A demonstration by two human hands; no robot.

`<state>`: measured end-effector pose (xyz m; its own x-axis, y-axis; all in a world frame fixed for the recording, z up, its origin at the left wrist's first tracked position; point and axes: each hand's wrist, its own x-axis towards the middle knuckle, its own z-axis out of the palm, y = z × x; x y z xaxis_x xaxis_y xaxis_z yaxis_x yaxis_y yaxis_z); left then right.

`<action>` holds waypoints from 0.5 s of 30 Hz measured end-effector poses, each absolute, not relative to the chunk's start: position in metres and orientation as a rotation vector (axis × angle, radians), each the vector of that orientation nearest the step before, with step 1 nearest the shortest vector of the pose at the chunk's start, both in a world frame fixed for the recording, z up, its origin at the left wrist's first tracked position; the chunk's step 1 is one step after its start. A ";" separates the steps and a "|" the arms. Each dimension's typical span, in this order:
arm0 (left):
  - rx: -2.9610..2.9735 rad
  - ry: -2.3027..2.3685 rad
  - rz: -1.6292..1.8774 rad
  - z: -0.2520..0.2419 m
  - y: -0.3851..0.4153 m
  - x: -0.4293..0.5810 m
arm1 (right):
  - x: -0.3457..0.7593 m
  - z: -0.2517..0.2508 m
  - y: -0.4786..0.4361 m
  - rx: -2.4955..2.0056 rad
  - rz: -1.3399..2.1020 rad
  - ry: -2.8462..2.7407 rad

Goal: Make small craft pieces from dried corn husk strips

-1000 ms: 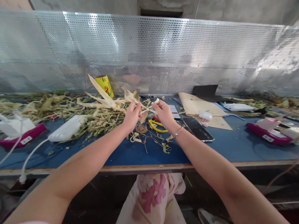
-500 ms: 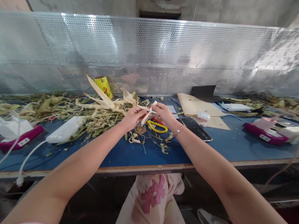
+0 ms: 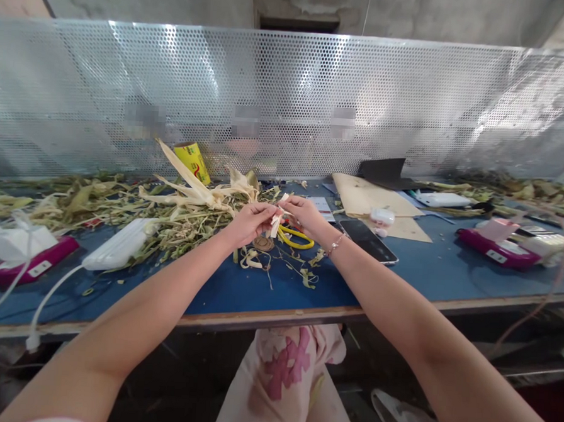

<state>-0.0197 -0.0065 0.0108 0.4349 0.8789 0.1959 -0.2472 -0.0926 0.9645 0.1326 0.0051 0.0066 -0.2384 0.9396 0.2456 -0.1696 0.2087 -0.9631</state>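
Observation:
Both hands meet above the blue table, pinching a pale strip of dried corn husk (image 3: 276,223) between them. My left hand (image 3: 252,223) is closed on its left side, fingertips pressed together. From the right, my right hand (image 3: 305,213) pinches its upper part, and a short end hangs below the fingers. Just under the hands lie yellow-handled scissors (image 3: 299,240), partly covered by my right hand. A round brown coil (image 3: 263,244), perhaps twine, sits beside them. Larger dried husks (image 3: 210,194) lie behind my left hand on a heap of withered stalks.
A yellow can (image 3: 192,161) leans near the perforated metal screen (image 3: 289,79). To the left are a white power strip (image 3: 119,245) and a magenta socket block (image 3: 31,264). On the right are a phone (image 3: 368,242), a white earbud case (image 3: 382,217), brown paper (image 3: 361,199) and another magenta block (image 3: 497,247).
My hands have drawn closer together on the husk strip. Its free end, which slanted down to the left, now hangs shorter and more upright. The view has shifted slightly.

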 end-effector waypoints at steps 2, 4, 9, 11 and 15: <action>1.325 0.604 1.037 0.015 -0.010 -0.020 | 0.133 0.007 0.005 -0.818 1.276 -1.390; 1.333 0.574 1.026 0.018 -0.013 -0.021 | 0.133 0.007 0.004 -0.813 1.269 -1.378; 1.296 0.533 1.152 0.018 -0.015 -0.016 | 0.133 0.008 0.006 -0.739 1.196 -1.261; 1.265 0.542 1.225 0.016 -0.014 -0.013 | 0.131 0.007 0.006 -0.743 1.163 -1.244; 1.226 0.575 1.302 0.015 -0.011 -0.012 | 0.127 0.005 0.008 -0.745 1.116 -1.258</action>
<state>-0.0118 -0.0114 0.0147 0.2521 0.9207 0.2978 -0.4002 -0.1810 0.8984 0.1273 0.0083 0.0045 -0.0579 0.9355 0.3486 -0.2345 0.3267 -0.9156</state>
